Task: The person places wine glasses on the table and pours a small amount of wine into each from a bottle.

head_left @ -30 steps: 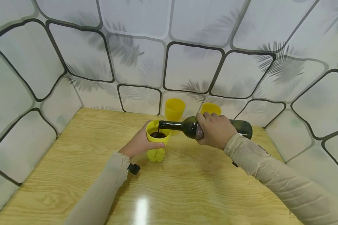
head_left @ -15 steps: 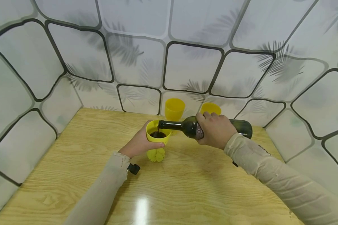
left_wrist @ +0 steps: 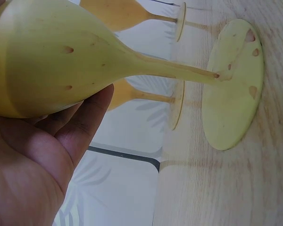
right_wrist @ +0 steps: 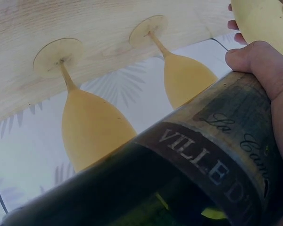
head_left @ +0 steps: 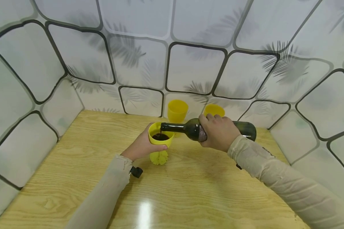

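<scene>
A yellow goblet (head_left: 170, 143) stands upright on the table with dark liquid (head_left: 160, 136) in its bowl. My left hand (head_left: 144, 143) holds it round the bowl, thumb across the near side. In the left wrist view, reddish drops mark the goblet's foot (left_wrist: 231, 108) and stem. My right hand (head_left: 219, 132) grips a dark green wine bottle (head_left: 192, 129) round its labelled body. The bottle lies nearly level, its mouth just inside the goblet's rim, and a thin dark stream falls from it. Part of the label (right_wrist: 212, 155) shows in the right wrist view.
Two more yellow goblets stand at the back by the wall: one behind the bottle neck (head_left: 177, 111), the other goblet (head_left: 214, 110) partly hidden by my right hand. The wood-grain table (head_left: 172, 197) meets patterned walls (head_left: 140, 57) at the back and sides.
The dark liquid in the goblet seems slightly higher. Both hands, the bottle and the goblet hold nearly the same positions.
</scene>
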Demonstrator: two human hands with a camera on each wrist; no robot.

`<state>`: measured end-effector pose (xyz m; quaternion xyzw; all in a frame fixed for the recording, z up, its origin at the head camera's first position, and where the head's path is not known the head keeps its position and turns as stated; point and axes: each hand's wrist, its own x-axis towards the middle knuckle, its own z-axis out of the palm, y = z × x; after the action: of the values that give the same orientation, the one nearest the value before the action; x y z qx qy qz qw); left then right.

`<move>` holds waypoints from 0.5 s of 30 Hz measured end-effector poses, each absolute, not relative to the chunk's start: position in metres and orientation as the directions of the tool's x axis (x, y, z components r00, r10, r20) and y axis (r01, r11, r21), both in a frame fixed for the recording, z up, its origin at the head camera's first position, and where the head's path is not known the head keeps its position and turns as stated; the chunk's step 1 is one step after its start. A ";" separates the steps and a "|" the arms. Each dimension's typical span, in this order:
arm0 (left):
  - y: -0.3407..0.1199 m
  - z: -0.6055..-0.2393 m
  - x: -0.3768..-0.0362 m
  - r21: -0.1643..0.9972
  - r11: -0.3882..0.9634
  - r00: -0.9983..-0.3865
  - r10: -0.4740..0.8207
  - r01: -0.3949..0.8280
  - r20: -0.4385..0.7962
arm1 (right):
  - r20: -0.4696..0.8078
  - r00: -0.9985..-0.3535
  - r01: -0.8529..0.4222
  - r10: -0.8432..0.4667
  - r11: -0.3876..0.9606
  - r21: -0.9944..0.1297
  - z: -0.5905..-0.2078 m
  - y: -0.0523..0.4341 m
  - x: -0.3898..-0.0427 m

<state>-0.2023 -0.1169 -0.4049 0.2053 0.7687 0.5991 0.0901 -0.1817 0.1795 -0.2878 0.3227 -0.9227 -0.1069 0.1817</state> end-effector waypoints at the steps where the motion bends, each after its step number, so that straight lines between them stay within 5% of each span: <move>1: -0.117 -0.405 -0.202 0.958 0.197 -0.900 0.422 0.207 0.108 | 0.265 -0.726 -0.556 -0.635 0.768 0.317 -0.287 0.179 -0.182; 15: -0.117 -0.404 -0.202 0.960 0.182 -0.895 0.432 0.211 0.114 | 0.271 -0.718 -0.560 -0.641 0.763 0.322 -0.289 0.176 -0.177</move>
<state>-0.2021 -0.1172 -0.4039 0.2103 0.7634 0.6038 0.0915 -0.1774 0.1763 -0.2885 0.3262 -0.9204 -0.1091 0.1858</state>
